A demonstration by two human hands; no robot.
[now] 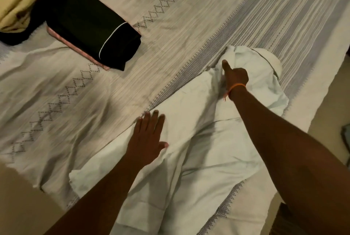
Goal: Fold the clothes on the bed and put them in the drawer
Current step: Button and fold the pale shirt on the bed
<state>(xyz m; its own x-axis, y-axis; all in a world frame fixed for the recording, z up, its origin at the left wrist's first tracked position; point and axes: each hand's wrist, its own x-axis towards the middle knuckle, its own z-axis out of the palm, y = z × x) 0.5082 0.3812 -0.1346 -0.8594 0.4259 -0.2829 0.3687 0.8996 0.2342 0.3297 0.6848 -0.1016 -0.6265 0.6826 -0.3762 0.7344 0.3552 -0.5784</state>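
Left hand point(149, 136), fingers spread flat, presses the pale white, soft, limp cotton shirt point(198, 159) lying on the striped woven bedspread point(170, 16), while the right hand point(234, 75) pinches its bunched collar end, probably the best hold.

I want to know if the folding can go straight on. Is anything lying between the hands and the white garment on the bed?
Nothing visible. The left hand lies flat on the white garment, and the right hand grips its bunched far end. The folded black garment lies apart, further up the bed.
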